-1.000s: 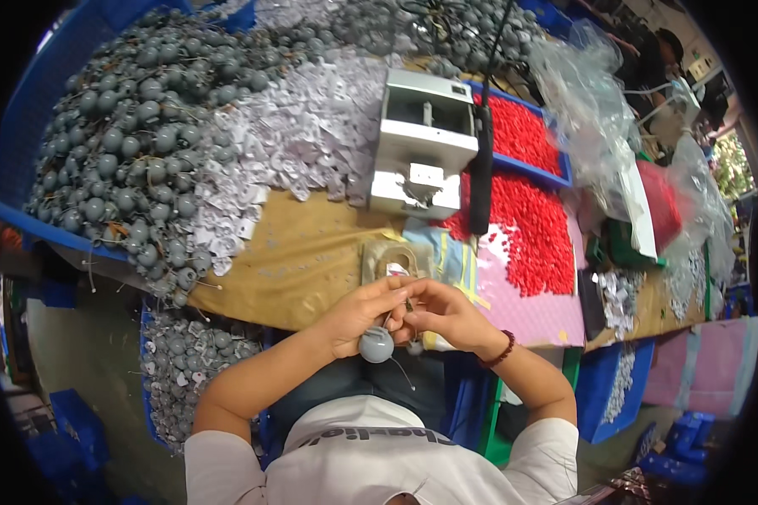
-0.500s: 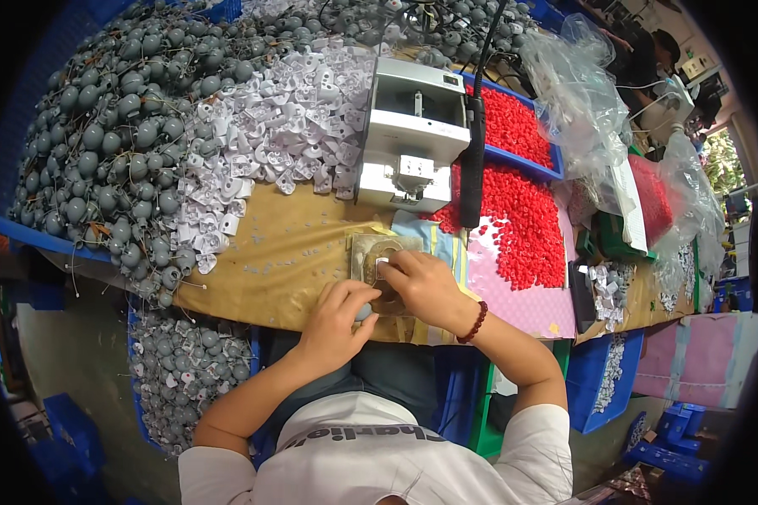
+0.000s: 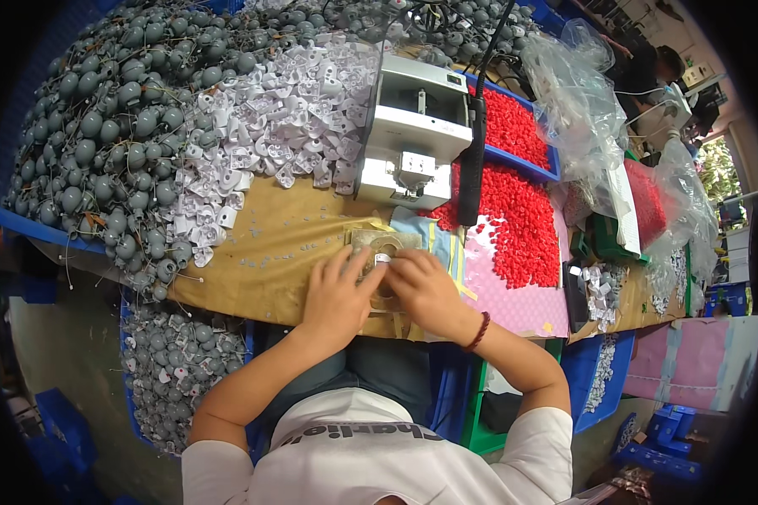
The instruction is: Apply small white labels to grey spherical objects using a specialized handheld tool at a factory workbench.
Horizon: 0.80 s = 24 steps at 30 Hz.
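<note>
My left hand (image 3: 338, 293) and my right hand (image 3: 429, 290) meet at the table's near edge, fingers bent and closed. Between their fingertips is a small white plastic part (image 3: 382, 258), gripped from both sides. It sits over a clear, block-like fixture (image 3: 363, 238) with a round opening, taped to the brown-covered table (image 3: 269, 244). Whatever lies beneath my fingers is hidden; no grey ball shows in either hand.
Grey ball-shaped parts with wires (image 3: 101, 143) heap up at the left, beside a pile of white plastic pieces (image 3: 286, 109). A white machine (image 3: 417, 126) stands beyond my hands. Red small parts (image 3: 522, 240) spread rightward; a dark rod-shaped tool (image 3: 472, 168) hangs near them.
My left hand has moved up to the fixture, its fingertips now beside the right hand's at the white part. The grey ball seen in my left hand before is now out of sight.
</note>
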Each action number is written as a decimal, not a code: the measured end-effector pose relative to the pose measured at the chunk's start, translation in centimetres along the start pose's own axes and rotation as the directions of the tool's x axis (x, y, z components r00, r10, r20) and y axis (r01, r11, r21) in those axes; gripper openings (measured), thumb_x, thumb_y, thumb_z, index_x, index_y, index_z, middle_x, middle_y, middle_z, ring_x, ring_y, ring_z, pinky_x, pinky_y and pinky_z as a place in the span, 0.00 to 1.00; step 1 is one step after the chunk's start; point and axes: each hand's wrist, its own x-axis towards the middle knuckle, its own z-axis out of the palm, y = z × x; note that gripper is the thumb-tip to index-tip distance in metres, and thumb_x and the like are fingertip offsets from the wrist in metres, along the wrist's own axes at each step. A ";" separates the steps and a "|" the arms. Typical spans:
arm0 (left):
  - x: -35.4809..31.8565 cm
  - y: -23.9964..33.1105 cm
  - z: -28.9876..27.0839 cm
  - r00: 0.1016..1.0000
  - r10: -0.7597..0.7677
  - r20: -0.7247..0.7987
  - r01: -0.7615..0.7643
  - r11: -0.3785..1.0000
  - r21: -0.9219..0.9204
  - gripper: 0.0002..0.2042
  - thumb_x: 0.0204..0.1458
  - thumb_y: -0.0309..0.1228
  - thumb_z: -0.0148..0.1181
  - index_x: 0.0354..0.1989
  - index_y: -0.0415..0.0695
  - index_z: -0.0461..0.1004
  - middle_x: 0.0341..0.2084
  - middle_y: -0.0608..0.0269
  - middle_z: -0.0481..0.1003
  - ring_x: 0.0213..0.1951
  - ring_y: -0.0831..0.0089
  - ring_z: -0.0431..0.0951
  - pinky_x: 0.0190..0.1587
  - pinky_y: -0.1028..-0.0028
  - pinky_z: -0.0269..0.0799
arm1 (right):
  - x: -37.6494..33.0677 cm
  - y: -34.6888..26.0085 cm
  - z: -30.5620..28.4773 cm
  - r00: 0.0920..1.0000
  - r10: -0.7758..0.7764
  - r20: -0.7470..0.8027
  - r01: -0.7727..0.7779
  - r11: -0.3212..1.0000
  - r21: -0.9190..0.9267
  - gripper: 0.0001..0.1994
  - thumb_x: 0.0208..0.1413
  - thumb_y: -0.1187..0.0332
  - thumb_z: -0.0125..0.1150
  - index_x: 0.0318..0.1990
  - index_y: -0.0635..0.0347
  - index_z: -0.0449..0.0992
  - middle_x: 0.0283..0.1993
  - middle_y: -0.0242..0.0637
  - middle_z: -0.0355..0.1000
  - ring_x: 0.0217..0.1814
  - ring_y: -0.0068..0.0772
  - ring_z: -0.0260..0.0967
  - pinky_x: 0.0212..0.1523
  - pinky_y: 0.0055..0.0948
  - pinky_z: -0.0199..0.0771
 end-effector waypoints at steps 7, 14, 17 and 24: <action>0.2 0.0 1.9 0.999 0.041 0.014 -0.041 0.998 0.053 0.25 0.46 0.26 0.64 0.56 0.45 0.75 0.56 0.51 0.72 0.59 0.56 0.71 0.60 0.53 0.64 | -4.4 3.7 -3.8 0.935 0.353 -0.023 -0.314 0.858 0.407 0.20 0.55 0.77 0.66 0.56 0.62 0.74 0.59 0.48 0.73 0.61 0.51 0.71 0.62 0.42 0.71; 0.4 -0.3 2.4 0.997 0.072 -0.005 -0.072 0.996 0.052 0.26 0.44 0.25 0.66 0.56 0.44 0.75 0.55 0.51 0.73 0.58 0.56 0.72 0.59 0.56 0.65 | -4.9 2.6 1.3 0.902 0.397 -0.172 -0.346 0.900 0.264 0.15 0.50 0.76 0.68 0.44 0.60 0.72 0.42 0.43 0.74 0.43 0.50 0.72 0.43 0.42 0.72; 0.3 -0.5 2.3 0.997 0.079 -0.001 -0.079 0.996 0.050 0.23 0.47 0.26 0.63 0.55 0.42 0.75 0.54 0.50 0.74 0.57 0.57 0.73 0.58 0.56 0.66 | -3.6 3.0 2.1 0.799 0.565 -0.205 -0.430 0.775 0.463 0.12 0.54 0.72 0.69 0.43 0.60 0.74 0.34 0.34 0.72 0.33 0.34 0.70 0.32 0.32 0.69; 0.4 -0.6 2.1 0.995 0.098 0.003 -0.098 0.994 0.038 0.23 0.46 0.25 0.65 0.54 0.41 0.76 0.53 0.50 0.74 0.57 0.57 0.74 0.58 0.57 0.67 | -1.6 4.7 0.5 0.754 0.537 0.379 -0.361 -0.144 0.922 0.17 0.61 0.71 0.67 0.56 0.58 0.75 0.32 0.24 0.71 0.29 0.15 0.66 0.28 0.18 0.64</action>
